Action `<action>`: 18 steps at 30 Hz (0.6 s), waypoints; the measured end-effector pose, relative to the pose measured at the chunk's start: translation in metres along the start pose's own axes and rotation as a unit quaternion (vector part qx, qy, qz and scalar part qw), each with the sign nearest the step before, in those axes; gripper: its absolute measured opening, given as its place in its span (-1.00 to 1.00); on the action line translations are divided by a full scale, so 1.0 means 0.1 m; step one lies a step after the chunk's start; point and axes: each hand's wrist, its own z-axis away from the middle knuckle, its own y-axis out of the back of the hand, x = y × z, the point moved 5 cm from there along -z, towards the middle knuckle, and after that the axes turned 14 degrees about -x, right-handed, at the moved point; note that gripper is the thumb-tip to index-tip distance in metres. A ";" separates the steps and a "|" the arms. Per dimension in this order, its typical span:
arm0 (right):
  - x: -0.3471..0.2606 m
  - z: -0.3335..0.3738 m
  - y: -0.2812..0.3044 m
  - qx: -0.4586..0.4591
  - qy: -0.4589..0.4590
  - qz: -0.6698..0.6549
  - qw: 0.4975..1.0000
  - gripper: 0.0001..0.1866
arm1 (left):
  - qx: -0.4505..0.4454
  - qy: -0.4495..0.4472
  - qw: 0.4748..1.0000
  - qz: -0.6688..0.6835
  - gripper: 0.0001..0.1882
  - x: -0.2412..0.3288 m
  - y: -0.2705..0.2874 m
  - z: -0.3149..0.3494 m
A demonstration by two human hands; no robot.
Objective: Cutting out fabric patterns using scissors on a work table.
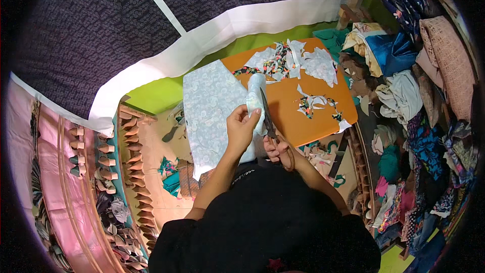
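My left hand [241, 127] pinches a pale piece of cloth [256, 87], thumb uppermost, at the right edge of a large pale fabric sheet [212, 103] with a faint print. In my right hand [278, 147] is a pair of dark scissors [268, 119], fingers through the handles. Their blades point away from me, along the right side of the held cloth. Whether the blades touch the cloth I cannot tell. Beneath lies an orange table [288, 108], and the fabric sheet overhangs its left side.
Floral and white fabric scraps [285, 60] cover the table's far part, with smaller scraps [316, 102] at right. Piled cloths [399, 96] line the right side. Rows of shoe-shaped forms [134, 156] stand on racks at left. A dark patterned curtain [121, 35] hangs beyond.
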 end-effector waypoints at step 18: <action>0.00 0.04 -0.06 -0.002 0.053 0.199 0.979 -0.31 | 0.004 -0.014 0.999 0.029 -0.85 0.00 -0.02 0.03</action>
